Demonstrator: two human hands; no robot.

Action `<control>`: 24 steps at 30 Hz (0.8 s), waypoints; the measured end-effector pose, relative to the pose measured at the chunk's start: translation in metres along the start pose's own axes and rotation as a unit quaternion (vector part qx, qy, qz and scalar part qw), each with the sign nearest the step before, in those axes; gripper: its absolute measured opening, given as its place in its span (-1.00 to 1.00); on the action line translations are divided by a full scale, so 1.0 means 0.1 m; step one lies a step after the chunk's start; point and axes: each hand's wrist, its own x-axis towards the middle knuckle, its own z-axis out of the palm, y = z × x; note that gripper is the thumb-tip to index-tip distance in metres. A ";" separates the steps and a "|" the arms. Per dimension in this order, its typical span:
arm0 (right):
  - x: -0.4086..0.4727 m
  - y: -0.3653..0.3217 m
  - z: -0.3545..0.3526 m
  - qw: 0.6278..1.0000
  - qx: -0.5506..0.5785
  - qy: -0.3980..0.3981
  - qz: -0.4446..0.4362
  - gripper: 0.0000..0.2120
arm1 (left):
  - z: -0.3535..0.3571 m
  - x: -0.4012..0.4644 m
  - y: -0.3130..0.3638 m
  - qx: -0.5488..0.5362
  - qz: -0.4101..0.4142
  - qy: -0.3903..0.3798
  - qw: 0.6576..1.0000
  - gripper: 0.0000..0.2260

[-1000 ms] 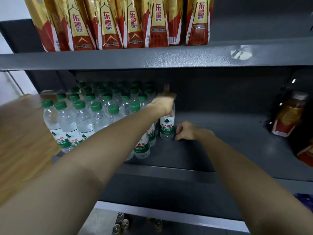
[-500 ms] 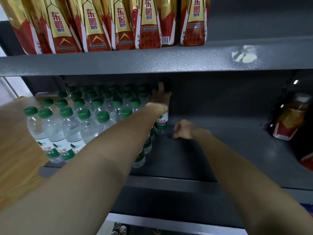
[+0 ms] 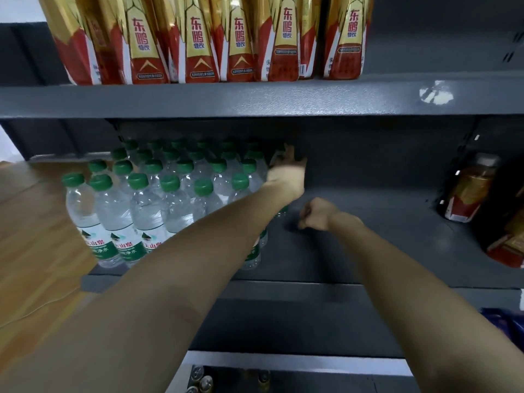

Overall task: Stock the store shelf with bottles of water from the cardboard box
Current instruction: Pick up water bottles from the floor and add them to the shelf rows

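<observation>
clear water bottle (image 3: pixel 279 177) mostly hidden behind left hand (image 3: pixel 286 174) grip curled round it; right hand (image 3: pixel 316 214) fisted.

Left hand (image 3: pixel 286 173) outstretched, right hand (image 3: pixel 316 214) fisted
</observation>
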 end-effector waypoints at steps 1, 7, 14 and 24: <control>-0.06 -0.02 0.01 1.000 0.001 0.002 0.003 -0.81 | -0.02 -0.08 -0.01 -0.008 0.008 -0.004 1.000 -0.42; -0.71 -0.04 0.11 0.994 0.042 0.052 0.084 -0.75 | 0.04 -0.67 -0.02 -0.030 0.091 -0.037 0.995 -0.63; -1.89 0.06 0.48 0.977 0.003 0.084 0.196 -0.75 | 0.33 -1.47 0.09 -0.094 0.177 -0.118 0.973 -0.81; -3.36 0.54 1.47 0.942 0.007 0.014 0.336 -0.89 | 1.20 -2.82 0.64 -0.135 0.273 -0.280 0.911 -0.86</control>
